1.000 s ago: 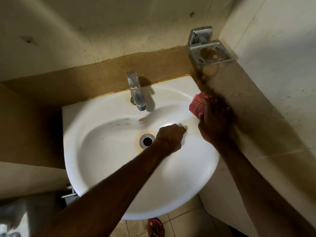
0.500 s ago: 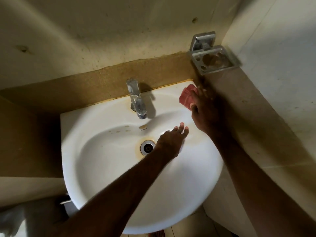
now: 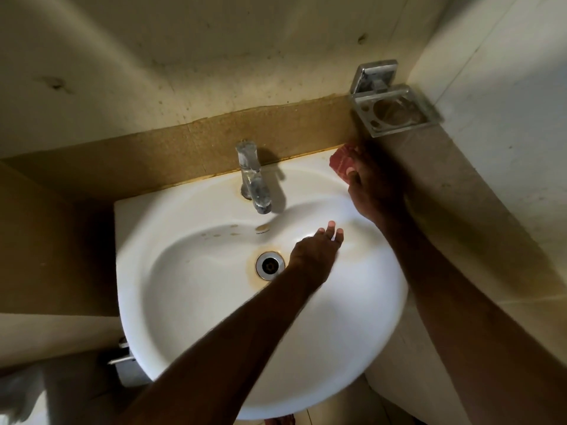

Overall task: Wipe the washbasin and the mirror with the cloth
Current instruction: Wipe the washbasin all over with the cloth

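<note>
A white washbasin (image 3: 190,302) fills the middle of the head view, with brown stains around its drain (image 3: 270,266). My right hand (image 3: 372,191) grips a folded red cloth (image 3: 340,162) and holds it against the basin's back right corner, by the wall. My left hand (image 3: 317,251) reaches into the bowl just right of the drain, its fingers stretched out and resting on the inner slope. No mirror is in view.
A chrome tap (image 3: 253,179) stands at the back centre of the basin. A metal holder (image 3: 394,108) is fixed to the wall at the right corner, just above the cloth. Tiled walls close in behind and on the right.
My right hand has slid the cloth along the rim toward the back right corner. My left hand has uncurled from a fist to outstretched fingers inside the bowl.
</note>
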A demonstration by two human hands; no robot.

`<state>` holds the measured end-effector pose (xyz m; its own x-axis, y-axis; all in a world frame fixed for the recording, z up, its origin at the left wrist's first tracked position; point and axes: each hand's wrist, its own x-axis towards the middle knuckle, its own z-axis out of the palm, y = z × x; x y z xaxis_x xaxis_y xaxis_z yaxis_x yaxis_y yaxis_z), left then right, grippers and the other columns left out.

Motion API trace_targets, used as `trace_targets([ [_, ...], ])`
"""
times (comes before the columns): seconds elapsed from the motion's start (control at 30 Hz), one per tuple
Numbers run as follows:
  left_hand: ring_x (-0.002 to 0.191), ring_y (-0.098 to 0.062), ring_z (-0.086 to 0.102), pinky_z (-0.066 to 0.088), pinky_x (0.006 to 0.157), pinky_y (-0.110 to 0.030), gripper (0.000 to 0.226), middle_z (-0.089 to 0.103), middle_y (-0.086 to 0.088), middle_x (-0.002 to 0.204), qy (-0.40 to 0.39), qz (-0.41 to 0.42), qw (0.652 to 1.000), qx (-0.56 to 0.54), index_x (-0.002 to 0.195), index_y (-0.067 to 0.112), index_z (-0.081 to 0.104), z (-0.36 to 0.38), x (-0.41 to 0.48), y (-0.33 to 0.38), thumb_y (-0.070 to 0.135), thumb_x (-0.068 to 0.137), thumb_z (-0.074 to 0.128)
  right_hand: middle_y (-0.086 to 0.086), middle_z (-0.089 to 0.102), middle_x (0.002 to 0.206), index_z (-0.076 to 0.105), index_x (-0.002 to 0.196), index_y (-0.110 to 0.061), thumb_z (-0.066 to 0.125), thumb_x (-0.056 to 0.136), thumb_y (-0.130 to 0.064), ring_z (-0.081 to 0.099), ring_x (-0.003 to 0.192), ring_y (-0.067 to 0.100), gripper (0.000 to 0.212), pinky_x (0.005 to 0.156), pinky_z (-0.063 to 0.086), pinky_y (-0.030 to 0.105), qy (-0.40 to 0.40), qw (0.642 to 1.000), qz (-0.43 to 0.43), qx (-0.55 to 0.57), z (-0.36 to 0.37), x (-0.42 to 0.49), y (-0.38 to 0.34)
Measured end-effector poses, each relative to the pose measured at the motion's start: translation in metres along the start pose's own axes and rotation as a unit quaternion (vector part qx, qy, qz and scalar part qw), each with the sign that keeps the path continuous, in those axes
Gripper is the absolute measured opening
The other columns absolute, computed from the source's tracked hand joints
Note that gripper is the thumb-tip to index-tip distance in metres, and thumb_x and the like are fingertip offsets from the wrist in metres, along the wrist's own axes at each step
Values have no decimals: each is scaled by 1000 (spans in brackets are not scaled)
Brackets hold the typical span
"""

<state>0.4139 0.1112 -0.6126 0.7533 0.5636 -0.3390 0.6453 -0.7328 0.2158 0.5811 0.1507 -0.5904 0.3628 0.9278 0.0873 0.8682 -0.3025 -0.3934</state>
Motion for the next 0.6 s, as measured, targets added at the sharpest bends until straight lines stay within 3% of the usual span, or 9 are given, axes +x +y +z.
trace_targets([
  [0.17, 145, -26, 35, 51, 99, -45, 82, 5, -9, 167, 4, -1, 1000, -11, 158, 12, 14, 0, 1, -1, 3, 90, 58, 17, 55, 151, 49, 151, -6, 22, 107, -53, 53, 139, 38, 70, 118, 40, 51, 47, 999, -23, -7, -1, -46, 25],
  [0.3, 148, -25, 31, 50, 102, -46, 82, 3, -7, 168, 3, 1, 1000, -17, 159, 14, 13, 1, 0, -3, 2, 91, 57, 21, 46, 157, 40, 156, -5, 41, 107, -30, 47, 142, 43, 56, 119, 36, 50, 67, 996, -6, -60, -6, -92, 30],
  [0.43, 150, -23, 27, 49, 104, -45, 84, 2, -5, 168, -8, 12, 1000, -22, 159, 16, 12, 0, 1, -6, 2, 91, 58, 26, 45, 156, 40, 155, -3, 65, 98, -16, 46, 141, 49, 64, 114, 39, 57, 98, 984, -30, -144, 1, -119, 38],
  [0.6, 150, -24, 26, 50, 102, -45, 89, 1, -6, 168, -5, 4, 1000, -14, 160, 16, 10, 1, 0, -4, 1, 88, 61, 24, 38, 161, 35, 159, -7, 67, 94, -17, 35, 148, 48, 73, 120, 31, 61, 76, 972, -60, -212, 9, -109, 34],
])
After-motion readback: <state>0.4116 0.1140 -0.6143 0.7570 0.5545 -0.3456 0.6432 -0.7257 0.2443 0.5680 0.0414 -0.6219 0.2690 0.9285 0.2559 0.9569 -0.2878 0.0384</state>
